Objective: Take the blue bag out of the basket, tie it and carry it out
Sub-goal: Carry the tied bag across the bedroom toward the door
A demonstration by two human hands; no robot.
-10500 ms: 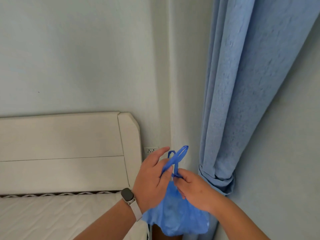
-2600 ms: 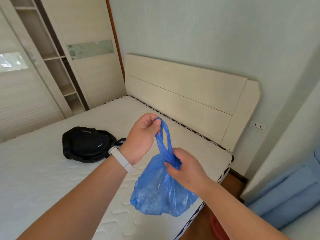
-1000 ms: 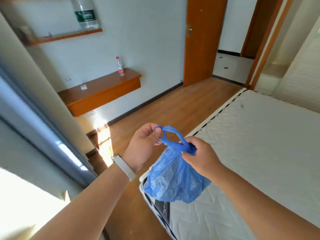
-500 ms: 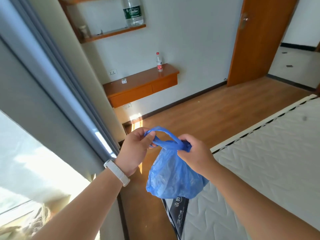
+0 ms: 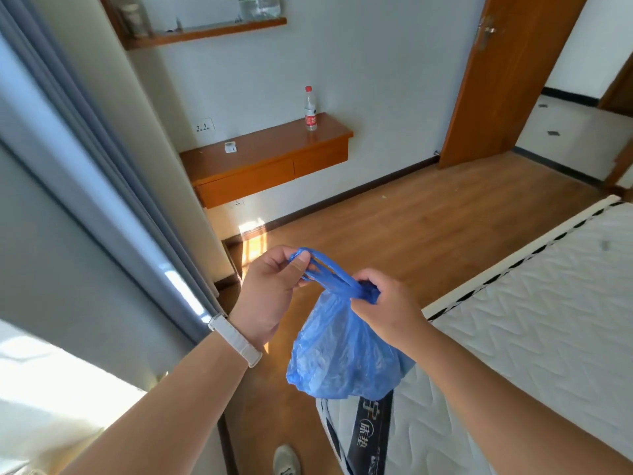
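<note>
We pinch the handle loops in our left hand and clamp our right hand on the neck so the blue bag hangs below both hands, closed for carrying.

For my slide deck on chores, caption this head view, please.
Both hands, left hand and right hand, hold a blue bag by its handles beside a bare mattress.

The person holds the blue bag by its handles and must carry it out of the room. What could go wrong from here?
1. The left hand only pinches the handle loops, so the blue bag may slip free.
2. The right hand grips the neck; a finished knot is not visible, so it might open.
</note>
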